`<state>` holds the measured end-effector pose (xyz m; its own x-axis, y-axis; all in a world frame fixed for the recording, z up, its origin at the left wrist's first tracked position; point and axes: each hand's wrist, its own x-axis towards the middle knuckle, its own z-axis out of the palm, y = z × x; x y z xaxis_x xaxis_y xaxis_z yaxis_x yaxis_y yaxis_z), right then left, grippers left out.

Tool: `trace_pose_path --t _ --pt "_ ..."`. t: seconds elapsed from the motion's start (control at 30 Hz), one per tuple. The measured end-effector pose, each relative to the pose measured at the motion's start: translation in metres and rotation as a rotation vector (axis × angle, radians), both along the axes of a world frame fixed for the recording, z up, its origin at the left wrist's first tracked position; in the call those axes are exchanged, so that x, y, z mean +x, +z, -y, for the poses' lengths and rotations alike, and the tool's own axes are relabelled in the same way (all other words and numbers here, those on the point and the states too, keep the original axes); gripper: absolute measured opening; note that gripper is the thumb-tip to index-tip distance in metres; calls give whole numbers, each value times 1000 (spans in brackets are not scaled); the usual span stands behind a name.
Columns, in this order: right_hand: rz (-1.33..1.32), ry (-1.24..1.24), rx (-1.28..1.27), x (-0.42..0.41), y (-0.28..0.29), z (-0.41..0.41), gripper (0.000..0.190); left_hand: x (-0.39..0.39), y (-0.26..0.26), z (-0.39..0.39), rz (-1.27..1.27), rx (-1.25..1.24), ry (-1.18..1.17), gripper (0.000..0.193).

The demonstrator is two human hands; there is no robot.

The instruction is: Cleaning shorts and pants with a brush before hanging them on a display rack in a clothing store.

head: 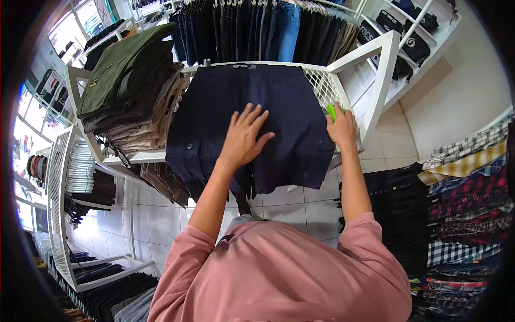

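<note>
A pair of dark navy cargo shorts [281, 104] lies spread out on a white metal mesh rack [322, 86], waistband at the far side and leg ends hanging over the near edge. My left hand [247, 137] rests on the middle of the shorts, fingers apart, holding nothing. At the right edge of the shorts, my right hand [342, 124] has its fingers around a small bright green object [331, 112], whose kind I cannot tell. Left of the shorts stands a pile of folded garments, with an olive green one [124, 68] on top and brown ones [141, 135] beneath.
Jeans and trousers [287, 34] hang in a row behind the rack. A white frame bar [382, 72] rises at the right. Checked shirts [466, 209] are at the lower right, dark bags [416, 46] on shelves at the upper right. Another mesh rack [58, 201] stands left.
</note>
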<state>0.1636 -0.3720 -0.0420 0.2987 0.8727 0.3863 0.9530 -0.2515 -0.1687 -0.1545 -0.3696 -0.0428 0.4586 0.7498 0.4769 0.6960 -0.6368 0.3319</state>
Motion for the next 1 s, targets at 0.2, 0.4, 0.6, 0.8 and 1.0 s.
trace_pose_path --t 0.2,0.4,0.6,0.8,1.0 --pt "-148 135 263 -18 12 1 58 15 -18 -5 -148 -132 67 77" --pt "-56 397 104 -33 -1 -34 54 19 -15 -5 -158 -138 65 77" --pt "-75 204 172 -30 12 -25 56 14 -14 2 -111 -123 93 75" --pt "-54 258 12 -38 18 -3 52 16 -11 0 -134 -142 70 82" --pt "-236 895 -270 -70 50 35 54 8 -3 -6 -126 -192 -5 101"
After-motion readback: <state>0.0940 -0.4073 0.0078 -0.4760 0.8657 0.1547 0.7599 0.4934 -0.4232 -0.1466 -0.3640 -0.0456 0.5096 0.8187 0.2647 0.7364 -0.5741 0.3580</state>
